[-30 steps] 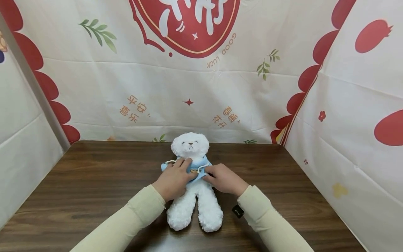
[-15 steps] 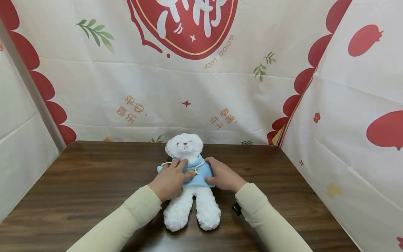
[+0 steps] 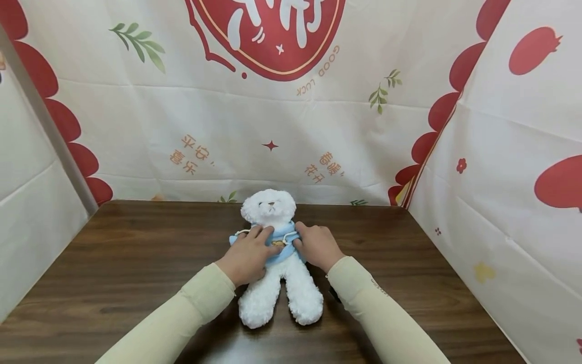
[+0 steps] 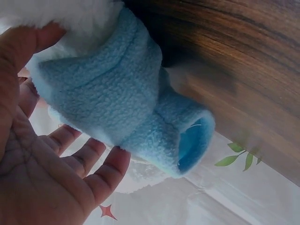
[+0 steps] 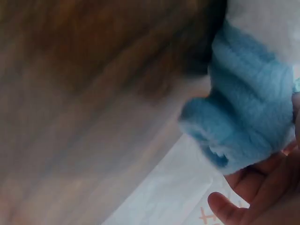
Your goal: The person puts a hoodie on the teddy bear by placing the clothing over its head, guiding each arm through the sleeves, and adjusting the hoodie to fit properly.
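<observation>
A white plush bear (image 3: 268, 207) lies on its back on the wooden table, legs toward me. It wears a light blue fleece hoodie (image 3: 291, 237) with white drawstrings and a small tan patch on the chest. My left hand (image 3: 247, 255) rests across the chest, fingers spread over the fleece. In the left wrist view, the fingertips touch the hoodie (image 4: 103, 89) below its empty-looking sleeve opening. At the bear's other side, my right hand (image 3: 318, 245) pinches the hoodie's edge between thumb and fingers. The right wrist view shows a bunched sleeve (image 5: 220, 131) beside those fingers.
The dark wooden table (image 3: 150, 253) extends on both sides of the bear. A white printed cloth (image 3: 254, 121) hangs behind it, with further cloth panels (image 3: 500, 151) along the sides. A small dark object (image 3: 334, 294) shows at the right sleeve.
The hoodie's right side was drawn down half a second ago, and its hem now sits higher and more bunched. My right hand has shifted slightly left and up; the left stays on the chest.
</observation>
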Action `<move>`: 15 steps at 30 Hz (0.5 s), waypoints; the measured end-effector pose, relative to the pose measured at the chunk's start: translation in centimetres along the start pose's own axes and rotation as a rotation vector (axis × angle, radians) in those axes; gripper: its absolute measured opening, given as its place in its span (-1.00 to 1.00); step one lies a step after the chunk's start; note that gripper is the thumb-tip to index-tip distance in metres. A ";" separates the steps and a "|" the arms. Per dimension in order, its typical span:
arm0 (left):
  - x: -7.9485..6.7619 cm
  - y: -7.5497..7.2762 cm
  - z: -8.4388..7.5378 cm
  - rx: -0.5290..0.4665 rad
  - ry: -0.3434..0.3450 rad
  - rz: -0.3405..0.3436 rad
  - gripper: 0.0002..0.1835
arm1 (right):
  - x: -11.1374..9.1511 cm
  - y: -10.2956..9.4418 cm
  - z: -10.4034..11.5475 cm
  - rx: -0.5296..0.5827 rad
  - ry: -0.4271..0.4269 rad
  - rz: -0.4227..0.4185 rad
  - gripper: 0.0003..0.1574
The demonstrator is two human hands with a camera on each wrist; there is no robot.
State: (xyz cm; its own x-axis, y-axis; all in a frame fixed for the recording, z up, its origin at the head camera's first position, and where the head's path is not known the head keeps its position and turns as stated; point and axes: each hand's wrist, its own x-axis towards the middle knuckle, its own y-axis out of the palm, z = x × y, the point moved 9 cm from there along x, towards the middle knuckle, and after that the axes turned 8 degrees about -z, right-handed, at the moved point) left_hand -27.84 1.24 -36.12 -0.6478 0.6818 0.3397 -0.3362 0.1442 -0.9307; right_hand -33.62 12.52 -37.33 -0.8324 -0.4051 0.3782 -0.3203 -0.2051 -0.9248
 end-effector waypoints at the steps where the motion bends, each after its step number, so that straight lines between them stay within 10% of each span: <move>1: 0.1 0.0 0.0 -0.004 -0.001 0.002 -0.41 | 0.1 -0.1 0.0 -0.011 -0.008 -0.003 -0.78; 9: 0.5 0.0 -0.2 -0.021 0.019 -0.011 -0.41 | 0.1 1.5 -0.2 0.032 0.070 0.246 -0.75; 15: 0.3 0.3 0.1 -0.028 0.020 0.012 -0.39 | 0.1 1.2 0.2 -0.081 0.004 0.210 -0.71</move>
State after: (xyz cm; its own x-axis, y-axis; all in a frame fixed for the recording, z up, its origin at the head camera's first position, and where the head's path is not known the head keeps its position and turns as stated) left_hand -28.13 1.42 -36.30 -0.6381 0.6975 0.3260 -0.3089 0.1560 -0.9382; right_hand -34.03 12.00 -38.42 -0.8865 -0.4277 0.1768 -0.1748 -0.0444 -0.9836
